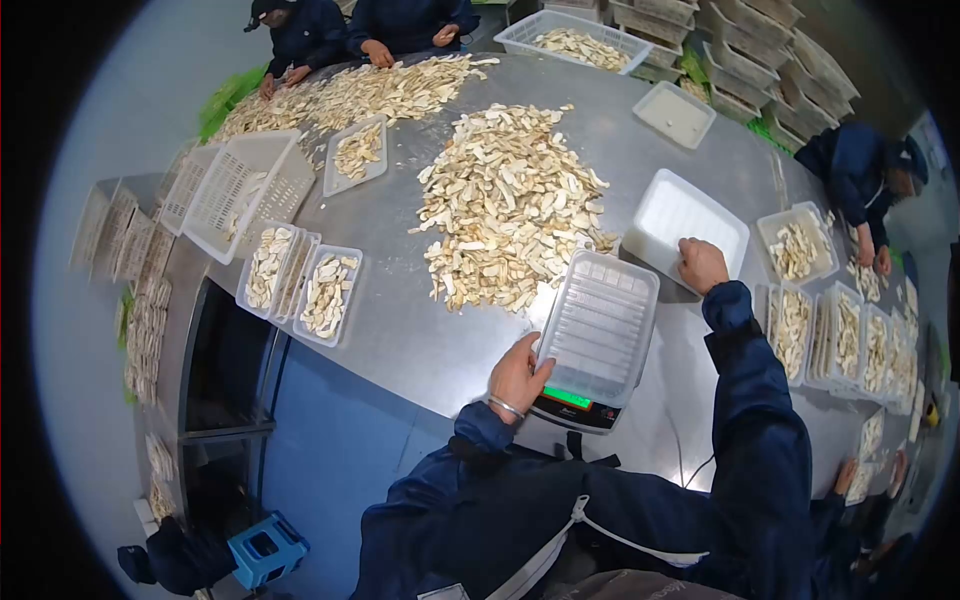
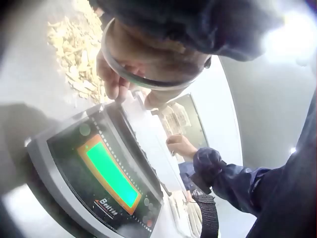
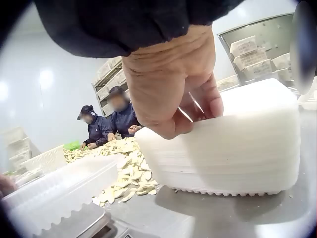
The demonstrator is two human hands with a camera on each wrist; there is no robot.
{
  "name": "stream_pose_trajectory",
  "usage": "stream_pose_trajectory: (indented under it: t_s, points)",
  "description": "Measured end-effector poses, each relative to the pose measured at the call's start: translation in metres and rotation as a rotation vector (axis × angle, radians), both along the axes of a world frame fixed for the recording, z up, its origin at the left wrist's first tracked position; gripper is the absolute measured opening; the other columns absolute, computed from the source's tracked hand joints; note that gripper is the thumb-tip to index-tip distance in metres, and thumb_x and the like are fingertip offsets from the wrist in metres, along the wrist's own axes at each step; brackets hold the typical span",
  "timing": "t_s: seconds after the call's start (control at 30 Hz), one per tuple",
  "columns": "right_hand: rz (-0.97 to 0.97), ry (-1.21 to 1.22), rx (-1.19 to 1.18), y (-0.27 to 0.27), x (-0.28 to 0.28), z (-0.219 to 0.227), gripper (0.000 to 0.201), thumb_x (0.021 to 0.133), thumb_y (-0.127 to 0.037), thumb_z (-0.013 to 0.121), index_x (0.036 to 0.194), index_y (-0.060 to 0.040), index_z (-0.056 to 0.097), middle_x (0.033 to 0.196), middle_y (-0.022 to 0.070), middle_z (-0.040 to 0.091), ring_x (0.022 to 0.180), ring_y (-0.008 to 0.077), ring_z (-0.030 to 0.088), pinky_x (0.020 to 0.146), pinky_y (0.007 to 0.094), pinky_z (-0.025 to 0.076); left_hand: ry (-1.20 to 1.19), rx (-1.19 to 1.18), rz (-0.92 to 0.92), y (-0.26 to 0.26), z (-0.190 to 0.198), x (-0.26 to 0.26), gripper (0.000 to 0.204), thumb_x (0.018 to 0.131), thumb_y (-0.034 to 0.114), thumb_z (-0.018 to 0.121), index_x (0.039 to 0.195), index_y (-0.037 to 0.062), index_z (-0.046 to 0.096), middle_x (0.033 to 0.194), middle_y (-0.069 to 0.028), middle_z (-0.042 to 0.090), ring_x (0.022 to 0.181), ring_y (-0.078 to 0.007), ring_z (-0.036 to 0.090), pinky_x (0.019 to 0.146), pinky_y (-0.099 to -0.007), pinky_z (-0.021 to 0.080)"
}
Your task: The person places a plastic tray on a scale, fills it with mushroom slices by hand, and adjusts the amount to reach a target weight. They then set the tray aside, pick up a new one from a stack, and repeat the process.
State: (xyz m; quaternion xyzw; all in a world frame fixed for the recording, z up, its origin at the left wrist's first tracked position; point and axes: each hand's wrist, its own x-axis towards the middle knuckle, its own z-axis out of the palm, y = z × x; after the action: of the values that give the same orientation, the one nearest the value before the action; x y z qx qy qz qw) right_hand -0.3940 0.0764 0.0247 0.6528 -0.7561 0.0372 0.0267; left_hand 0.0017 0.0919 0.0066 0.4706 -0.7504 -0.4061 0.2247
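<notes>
A clear plastic tray (image 1: 598, 325) with a ribbed bottom sits on a digital scale (image 1: 575, 408), whose display (image 2: 113, 174) glows green. At the tray's near left corner, my left hand (image 1: 516, 378) pinches the rim between thumb and fingers. To the right stands a stack of nested white plastic trays (image 3: 233, 153). My right hand (image 1: 703, 266) grips the near rim of that stack, with the thumb (image 3: 171, 128) against the outer wall and the fingers curled over the edge. Beyond the scale lies a large heap of pale dried slices (image 1: 510, 205).
Filled trays of slices (image 1: 328, 292) stand at the left, others (image 1: 792, 335) at the right. White crates (image 1: 240, 195) line the left edge. An empty-looking shallow tray (image 1: 675, 115) lies farther back. Other people work around the steel table (image 1: 400, 340).
</notes>
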Motion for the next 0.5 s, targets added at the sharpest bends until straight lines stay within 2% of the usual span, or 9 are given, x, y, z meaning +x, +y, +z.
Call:
stream_pose_trajectory:
  t_s: [0.1, 0.17, 0.3, 0.5]
  points:
    - [-0.03, -0.025, -0.03, -0.011, -0.011, -0.002, 0.015, 0.072, -0.012, 0.054, 0.079, -0.0005, 0.06, 0.081, 0.0203, 0.063, 0.081, 0.0375, 0.061, 0.074, 0.0466, 0.048, 0.063, -0.198, 0.031, 0.002, -0.004, 0.007, 0.047, 0.08, 0.024, 0.068, 0.118, -0.0003, 0.054, 0.074, -0.0096, 0.057, 0.065, -0.0261, 0.056, 0.061, -0.0368, 0.046]
    - [-0.058, -0.04, -0.109, -0.02, -0.024, -0.009, 0.013, 0.072, -0.011, 0.054, 0.077, -0.001, 0.06, 0.079, 0.0204, 0.062, 0.079, 0.0387, 0.061, 0.072, 0.0472, 0.048, 0.074, -0.152, 0.062, 0.01, -0.001, 0.015, 0.047, 0.08, 0.024, 0.067, 0.118, -0.0002, 0.054, 0.074, -0.009, 0.057, 0.064, -0.025, 0.055, 0.061, -0.0356, 0.046]
    - [-0.146, 0.069, 0.121, -0.041, -0.032, 0.004, 0.016, 0.068, -0.01, 0.057, 0.078, -0.0018, 0.066, 0.083, 0.021, 0.066, 0.083, 0.0369, 0.064, 0.074, 0.0445, 0.051, 0.128, -0.041, 0.146, 0.025, 0.0, 0.029, 0.045, 0.08, 0.021, 0.068, 0.118, -0.0004, 0.054, 0.073, -0.0084, 0.057, 0.064, -0.0223, 0.055, 0.059, -0.0333, 0.047]
    - [-0.143, 0.138, 0.163, -0.058, -0.033, 0.004, 0.02, 0.067, -0.01, 0.058, 0.082, -0.0029, 0.07, 0.087, 0.021, 0.067, 0.084, 0.0348, 0.066, 0.075, 0.0431, 0.052, 0.085, 0.053, 0.173, 0.048, 0.003, 0.05, 0.046, 0.082, 0.02, 0.068, 0.121, 0.0003, 0.054, 0.07, -0.0065, 0.057, 0.058, -0.017, 0.056, 0.057, -0.0296, 0.047]
